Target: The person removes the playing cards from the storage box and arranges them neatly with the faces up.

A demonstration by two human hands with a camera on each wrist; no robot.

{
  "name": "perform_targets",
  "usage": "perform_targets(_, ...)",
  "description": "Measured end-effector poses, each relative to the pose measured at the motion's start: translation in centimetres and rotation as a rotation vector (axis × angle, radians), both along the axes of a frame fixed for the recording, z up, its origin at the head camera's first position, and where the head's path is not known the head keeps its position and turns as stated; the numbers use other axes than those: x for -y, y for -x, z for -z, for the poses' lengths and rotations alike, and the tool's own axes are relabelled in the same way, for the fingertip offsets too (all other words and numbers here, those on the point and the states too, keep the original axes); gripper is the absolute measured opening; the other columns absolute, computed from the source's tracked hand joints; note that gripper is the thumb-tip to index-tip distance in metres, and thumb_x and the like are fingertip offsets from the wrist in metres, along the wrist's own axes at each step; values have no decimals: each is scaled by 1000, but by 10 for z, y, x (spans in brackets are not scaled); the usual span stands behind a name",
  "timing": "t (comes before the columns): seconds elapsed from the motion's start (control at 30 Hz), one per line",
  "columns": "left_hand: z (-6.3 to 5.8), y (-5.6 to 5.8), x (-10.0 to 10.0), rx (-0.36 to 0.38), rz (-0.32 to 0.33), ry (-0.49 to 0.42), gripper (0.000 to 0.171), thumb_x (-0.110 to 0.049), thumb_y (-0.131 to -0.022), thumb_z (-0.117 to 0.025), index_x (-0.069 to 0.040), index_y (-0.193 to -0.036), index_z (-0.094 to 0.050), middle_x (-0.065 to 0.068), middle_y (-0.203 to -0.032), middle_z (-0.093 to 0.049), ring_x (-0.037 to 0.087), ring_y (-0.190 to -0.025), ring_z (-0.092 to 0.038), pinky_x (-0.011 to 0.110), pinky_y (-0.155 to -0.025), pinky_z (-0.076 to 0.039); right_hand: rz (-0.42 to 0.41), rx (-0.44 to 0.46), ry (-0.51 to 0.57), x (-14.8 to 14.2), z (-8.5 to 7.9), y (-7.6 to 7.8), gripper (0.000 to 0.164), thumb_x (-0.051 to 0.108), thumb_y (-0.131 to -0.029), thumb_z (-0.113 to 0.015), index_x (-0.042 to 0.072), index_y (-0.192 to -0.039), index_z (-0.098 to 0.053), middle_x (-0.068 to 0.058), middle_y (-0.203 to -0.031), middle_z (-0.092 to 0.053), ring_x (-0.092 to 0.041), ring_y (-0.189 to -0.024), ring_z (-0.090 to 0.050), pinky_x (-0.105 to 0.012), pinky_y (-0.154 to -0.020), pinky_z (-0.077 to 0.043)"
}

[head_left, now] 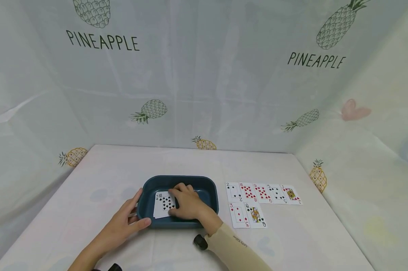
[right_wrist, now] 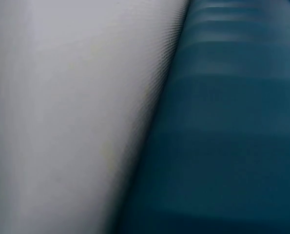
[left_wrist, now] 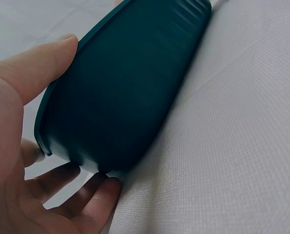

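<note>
A dark teal plastic tray (head_left: 210,183) sits on the table with overlapping playing cards inside; a black ten (head_left: 166,204) lies over a black three (head_left: 158,210). My left hand (head_left: 125,222) grips the tray's left end. In the left wrist view its thumb (left_wrist: 57,61) presses near the rim while the fingertips (left_wrist: 106,195) touch the end wall low down. Reaching into the tray, my right hand (head_left: 188,203) pinches the ten at its right side, forefinger at the top edge and thumb near the bottom. The right wrist view shows only the tray's outer wall (right_wrist: 222,146) and tablecloth.
Right of the tray, face-up cards lie in two rows. The back row runs from a black two (head_left: 233,192) to a red-marked jack (head_left: 291,194); in front are a three of diamonds (head_left: 239,215) and a queen (head_left: 255,215). A pineapple-print curtain (head_left: 204,75) hangs behind the table.
</note>
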State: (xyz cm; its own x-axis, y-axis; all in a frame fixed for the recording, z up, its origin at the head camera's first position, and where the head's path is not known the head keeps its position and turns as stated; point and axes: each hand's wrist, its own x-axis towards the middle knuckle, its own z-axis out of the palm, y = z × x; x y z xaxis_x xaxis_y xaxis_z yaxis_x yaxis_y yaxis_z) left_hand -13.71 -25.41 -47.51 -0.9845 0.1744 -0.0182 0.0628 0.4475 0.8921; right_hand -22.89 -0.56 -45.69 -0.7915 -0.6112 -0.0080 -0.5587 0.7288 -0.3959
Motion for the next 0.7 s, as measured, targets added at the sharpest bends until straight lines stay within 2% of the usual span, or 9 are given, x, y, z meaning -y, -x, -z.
perform_targets(0.17,0,0,1,-4,8,-14,96,-31,-101,-75,-25,-173,-11,26,-161,-32,42,-141,-53,30,-104,-57,-35,-15,-23,0,0,1,77,41,-89,-86,19,-156,-55,2,-154,-52,-20,-130,-48,-45,-110,-49)
perform_targets(0.3,0,0,0,-2,10,-20,96,-31,-102,-75,-25,-173,-10,26,-161,-31,42,-141,-53,30,-104,-57,-30,-10,-22,0,1,1,80,41,-88,-88,19,-157,-55,2,-151,-53,-18,-126,-47,-43,-109,-49)
perform_targets(0.7,0,1,0,15,-6,7,97,-34,-101,-75,-25,-173,-11,24,-161,-33,40,-141,-53,35,-105,-57,-1,15,24,-1,-2,1,84,40,-84,-92,11,-155,-56,-3,-137,-51,-14,-112,-45,-28,-91,-46)
